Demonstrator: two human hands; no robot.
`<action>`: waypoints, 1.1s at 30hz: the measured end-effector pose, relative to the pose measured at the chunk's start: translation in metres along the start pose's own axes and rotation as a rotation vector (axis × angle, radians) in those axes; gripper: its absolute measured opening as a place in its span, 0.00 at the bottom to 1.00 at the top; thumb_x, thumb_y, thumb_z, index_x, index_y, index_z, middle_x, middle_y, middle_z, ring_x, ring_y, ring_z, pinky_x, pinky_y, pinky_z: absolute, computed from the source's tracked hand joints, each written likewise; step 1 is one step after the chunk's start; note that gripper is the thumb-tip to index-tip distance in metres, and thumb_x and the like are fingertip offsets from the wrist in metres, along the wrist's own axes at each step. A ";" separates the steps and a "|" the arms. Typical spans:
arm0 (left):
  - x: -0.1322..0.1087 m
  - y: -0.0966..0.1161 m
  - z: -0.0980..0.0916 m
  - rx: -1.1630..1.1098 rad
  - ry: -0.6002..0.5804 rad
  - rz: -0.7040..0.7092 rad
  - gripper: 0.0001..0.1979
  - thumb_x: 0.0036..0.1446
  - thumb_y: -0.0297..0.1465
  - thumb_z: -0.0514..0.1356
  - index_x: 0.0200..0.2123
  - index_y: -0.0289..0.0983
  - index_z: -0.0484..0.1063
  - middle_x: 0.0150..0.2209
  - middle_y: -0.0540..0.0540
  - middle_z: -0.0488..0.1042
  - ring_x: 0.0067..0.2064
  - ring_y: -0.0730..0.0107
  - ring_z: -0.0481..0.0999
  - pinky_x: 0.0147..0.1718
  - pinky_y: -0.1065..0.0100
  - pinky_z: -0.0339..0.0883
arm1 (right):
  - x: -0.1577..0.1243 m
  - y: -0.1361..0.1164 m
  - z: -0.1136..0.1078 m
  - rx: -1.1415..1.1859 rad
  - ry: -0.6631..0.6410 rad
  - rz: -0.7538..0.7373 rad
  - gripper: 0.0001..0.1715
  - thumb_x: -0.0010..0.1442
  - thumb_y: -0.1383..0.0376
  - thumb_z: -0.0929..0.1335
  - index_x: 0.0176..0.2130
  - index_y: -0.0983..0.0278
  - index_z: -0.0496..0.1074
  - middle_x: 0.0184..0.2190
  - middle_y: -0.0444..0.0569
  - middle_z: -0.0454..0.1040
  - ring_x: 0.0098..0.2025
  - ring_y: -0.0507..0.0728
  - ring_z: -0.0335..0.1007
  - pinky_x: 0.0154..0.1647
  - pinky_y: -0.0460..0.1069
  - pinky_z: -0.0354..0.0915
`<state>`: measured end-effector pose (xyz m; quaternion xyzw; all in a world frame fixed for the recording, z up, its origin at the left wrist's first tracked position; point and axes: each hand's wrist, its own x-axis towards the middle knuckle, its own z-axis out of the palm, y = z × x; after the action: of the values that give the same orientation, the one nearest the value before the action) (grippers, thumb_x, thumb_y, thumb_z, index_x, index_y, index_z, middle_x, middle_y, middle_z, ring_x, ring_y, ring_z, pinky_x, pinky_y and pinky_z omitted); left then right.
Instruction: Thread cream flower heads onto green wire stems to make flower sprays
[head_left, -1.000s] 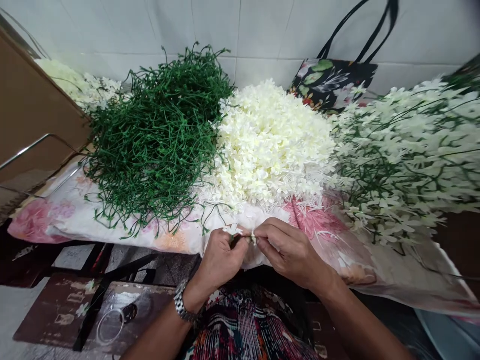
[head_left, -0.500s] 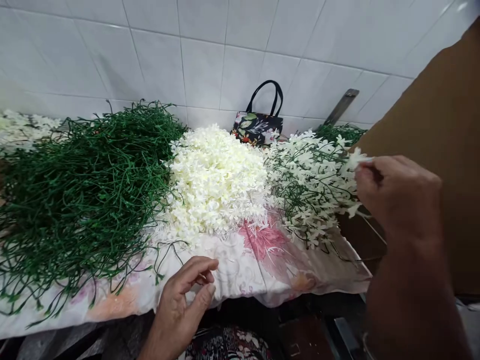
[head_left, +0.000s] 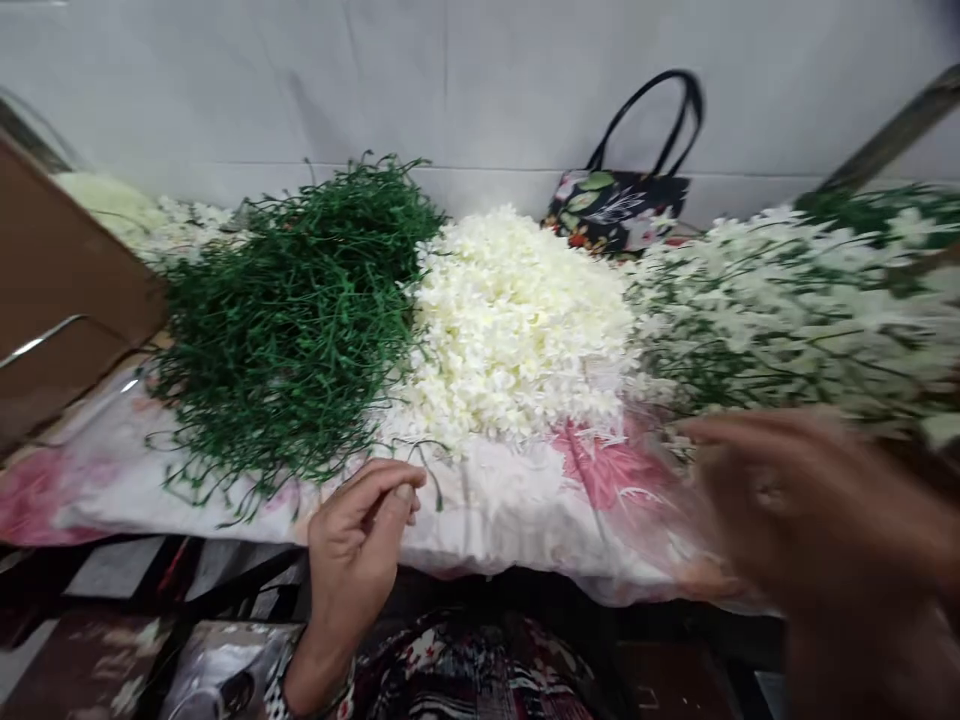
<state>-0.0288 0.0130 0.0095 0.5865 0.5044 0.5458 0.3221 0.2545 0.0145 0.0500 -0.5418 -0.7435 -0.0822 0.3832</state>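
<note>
My left hand [head_left: 358,540] rests at the front edge of the flowered cloth [head_left: 517,500]. Its thumb and forefinger are pinched together beside a thin green stem [head_left: 433,462]; what they hold is too small to see. My right hand [head_left: 787,500] is a motion-smeared blur low on the right, in front of the heap of green sprigs with white blossoms [head_left: 795,310]; its fingers cannot be read. A pile of bare green stems [head_left: 292,320] lies ahead of my left hand. A mound of loose white blossoms [head_left: 517,320] sits in the middle.
A dark flowered handbag [head_left: 615,205] leans on the white tiled wall behind the piles. A brown board [head_left: 52,260] with a metal rod [head_left: 45,335] stands at the left. More pale blossoms [head_left: 150,215] lie at the back left. Dark floor shows below the cloth's edge.
My hands were together pinching a small blossom. The right hand then reached to the sprig heap and now sweeps back down, blurred. The left hand stayed at the cloth's edge.
</note>
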 end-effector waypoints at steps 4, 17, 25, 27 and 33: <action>0.004 -0.005 -0.009 0.254 0.025 0.057 0.09 0.54 0.24 0.54 0.31 0.36 0.74 0.29 0.48 0.73 0.30 0.72 0.73 0.28 0.72 0.67 | -0.001 -0.056 0.066 0.113 -0.309 -0.331 0.10 0.61 0.69 0.61 0.31 0.64 0.70 0.27 0.49 0.72 0.30 0.55 0.68 0.30 0.49 0.61; 0.003 -0.017 -0.009 0.957 -0.193 0.369 0.12 0.50 0.17 0.50 0.27 0.35 0.71 0.32 0.44 0.75 0.34 0.61 0.68 0.33 0.60 0.59 | 0.001 -0.100 0.122 -0.127 -0.436 -0.163 0.11 0.54 0.72 0.62 0.22 0.63 0.63 0.17 0.45 0.70 0.17 0.51 0.62 0.20 0.48 0.45; 0.005 0.004 0.003 0.631 -0.098 0.389 0.12 0.55 0.21 0.50 0.41 0.33 0.68 0.37 0.42 0.74 0.40 0.63 0.70 0.42 0.60 0.64 | -0.006 -0.077 0.084 -0.062 -0.323 -0.228 0.14 0.60 0.73 0.58 0.24 0.64 0.62 0.19 0.45 0.64 0.21 0.52 0.60 0.23 0.48 0.51; 0.002 0.017 0.014 0.667 -0.258 0.434 0.17 0.54 0.20 0.50 0.47 0.31 0.66 0.42 0.38 0.73 0.44 0.60 0.70 0.45 0.58 0.64 | -0.010 -0.076 0.075 -0.025 -0.372 -0.259 0.13 0.59 0.75 0.58 0.26 0.64 0.63 0.21 0.46 0.65 0.23 0.53 0.60 0.24 0.48 0.54; -0.018 0.019 0.042 0.653 -0.516 0.319 0.33 0.43 0.14 0.44 0.56 0.29 0.59 0.40 0.38 0.75 0.41 0.61 0.74 0.44 0.56 0.69 | -0.019 -0.078 0.062 0.096 -0.477 -0.348 0.13 0.53 0.80 0.58 0.31 0.67 0.65 0.25 0.50 0.69 0.26 0.55 0.62 0.26 0.50 0.61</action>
<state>0.0187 -0.0023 0.0133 0.8449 0.4565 0.2367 0.1470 0.1595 0.0023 0.0176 -0.3914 -0.8973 0.0181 0.2032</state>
